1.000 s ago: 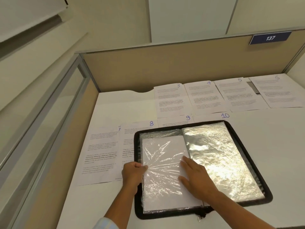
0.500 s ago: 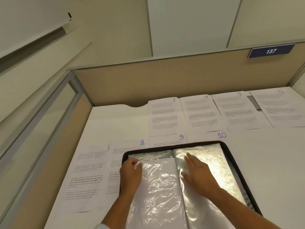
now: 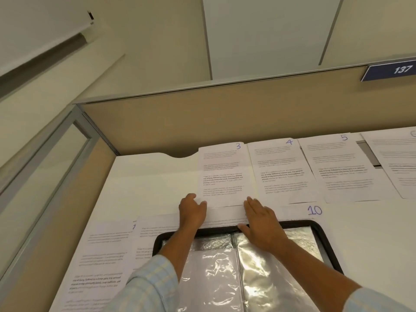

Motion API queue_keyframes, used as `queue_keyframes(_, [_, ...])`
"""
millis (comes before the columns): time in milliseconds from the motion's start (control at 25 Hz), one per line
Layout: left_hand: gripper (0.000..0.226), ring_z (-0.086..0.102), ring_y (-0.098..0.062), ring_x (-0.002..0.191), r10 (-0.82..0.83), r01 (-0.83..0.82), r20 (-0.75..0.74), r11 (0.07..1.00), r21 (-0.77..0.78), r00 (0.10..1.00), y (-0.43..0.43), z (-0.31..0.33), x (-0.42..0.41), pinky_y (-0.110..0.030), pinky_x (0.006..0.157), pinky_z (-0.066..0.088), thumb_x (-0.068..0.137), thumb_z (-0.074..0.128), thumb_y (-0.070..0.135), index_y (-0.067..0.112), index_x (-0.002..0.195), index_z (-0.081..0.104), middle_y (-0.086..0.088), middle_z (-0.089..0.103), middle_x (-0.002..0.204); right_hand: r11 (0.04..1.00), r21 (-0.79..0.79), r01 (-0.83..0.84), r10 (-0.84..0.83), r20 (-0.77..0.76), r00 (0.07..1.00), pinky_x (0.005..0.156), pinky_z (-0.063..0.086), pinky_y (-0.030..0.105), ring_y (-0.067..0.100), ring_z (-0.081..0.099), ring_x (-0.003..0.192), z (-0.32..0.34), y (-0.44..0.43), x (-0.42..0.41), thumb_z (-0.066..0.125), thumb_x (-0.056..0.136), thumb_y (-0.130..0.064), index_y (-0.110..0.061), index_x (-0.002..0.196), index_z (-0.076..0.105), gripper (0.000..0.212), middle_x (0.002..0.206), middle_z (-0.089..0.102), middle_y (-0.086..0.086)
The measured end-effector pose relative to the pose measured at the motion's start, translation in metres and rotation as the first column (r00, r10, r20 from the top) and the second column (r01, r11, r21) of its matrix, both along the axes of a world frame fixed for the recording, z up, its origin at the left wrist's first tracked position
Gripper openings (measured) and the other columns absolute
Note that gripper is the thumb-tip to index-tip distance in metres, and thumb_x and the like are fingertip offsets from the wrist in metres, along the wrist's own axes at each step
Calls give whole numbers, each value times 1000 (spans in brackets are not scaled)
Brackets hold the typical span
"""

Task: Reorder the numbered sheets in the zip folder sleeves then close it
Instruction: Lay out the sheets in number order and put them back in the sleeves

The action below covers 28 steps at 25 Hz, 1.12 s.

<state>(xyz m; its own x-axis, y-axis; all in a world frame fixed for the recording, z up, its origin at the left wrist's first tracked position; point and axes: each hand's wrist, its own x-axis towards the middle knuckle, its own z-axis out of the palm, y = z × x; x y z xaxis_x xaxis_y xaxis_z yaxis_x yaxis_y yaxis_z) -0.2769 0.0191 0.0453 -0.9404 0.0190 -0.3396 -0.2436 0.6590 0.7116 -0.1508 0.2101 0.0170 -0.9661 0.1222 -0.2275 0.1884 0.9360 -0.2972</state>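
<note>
at right edge, sheet [image 3: 400, 167] cut off

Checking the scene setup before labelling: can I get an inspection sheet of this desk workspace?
Surface: white desk, much of it under paper.
Job's things: open black zip folder with shiny clear sleeves nearest the person; printed white sheet numbered 3, sheet 4 and sheet 5 in the far row; sheet 10 at the folder's far rim; further printed sheets left of the folder.
Clutter: nothing seen.
Grips: left hand at sheet 3's lower left corner, hold unclear; right hand with straight fingers on its lower right corner.
Cables: nothing seen.
Surroundings: beige cubicle partition; blue plate reading 137; glass side panel.
</note>
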Motion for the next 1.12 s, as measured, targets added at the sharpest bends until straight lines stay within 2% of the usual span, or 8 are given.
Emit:
queue_keyframes(160, [46,58,-28,126,95,-92,58,994,-59,994,14,2,-28,-28,91,48,100,60,10,4,145,51,-9,56,144,997,68,-48,44,58,997,130,6,45,22,1,161,-8,11,-27,32,107,-57,-11,166,5,79,174,2,7])
queue_keyframes(280, [3,62,-19,81,217,-218,122,976,-7,968,21,0,-49,-28,70,49,96,64,7,4,97,62,-6,66,107,993,104,-59,52,62,997,129,4,46,20,3,161,-11,13,-33,27,108,-54,-11,166,8,74,174,5,6])
queue_keyframes(440, [20,61,-20,63,278,-324,255,933,158,926,23,-8,-67,-26,53,45,92,72,18,-1,99,71,-14,73,87,988,139,-63,55,63,997,130,4,47,19,8,161,-10,13,-34,24,109,-54,-13,165,13,71,174,10,5])
queue_keyframes(560, [20,57,-17,63,268,-332,291,922,198,918,29,-9,-70,-24,52,43,93,72,23,3,93,68,-11,72,90,984,162,-74,64,66,996,129,5,48,19,10,160,-8,15,-36,23,109,-54,-14,165,15,69,174,12,4])
queue_keyframes(680, [22,60,-14,66,307,-335,176,928,165,935,36,-8,-75,-24,51,43,97,69,21,6,82,63,-6,68,86,983,164,-77,67,65,996,129,5,48,19,11,160,-8,15,-37,24,109,-53,-14,165,17,69,174,13,4])
queue_keyframes(840, [15,72,-23,83,327,-397,268,877,270,906,43,-7,-82,-38,73,65,94,72,25,12,95,64,-7,73,99,983,167,-83,72,69,995,129,5,46,19,11,160,-10,14,-36,25,109,-53,-14,165,16,69,174,12,4])
queue_keyframes(960, [21,71,-22,88,284,-413,369,845,339,885,46,-5,-87,-34,69,61,96,71,29,14,106,62,-7,73,100,983,164,-82,72,67,995,129,6,46,19,12,160,-10,15,-37,26,108,-53,-14,165,17,70,174,12,5])
queue_keyframes(1120, [23,71,-23,90,153,-217,259,946,240,954,48,-3,-97,-33,75,58,97,71,29,13,112,67,-5,75,110,984,156,-89,79,71,994,129,5,46,18,13,160,-7,16,-37,27,109,-53,-14,165,17,69,174,13,4])
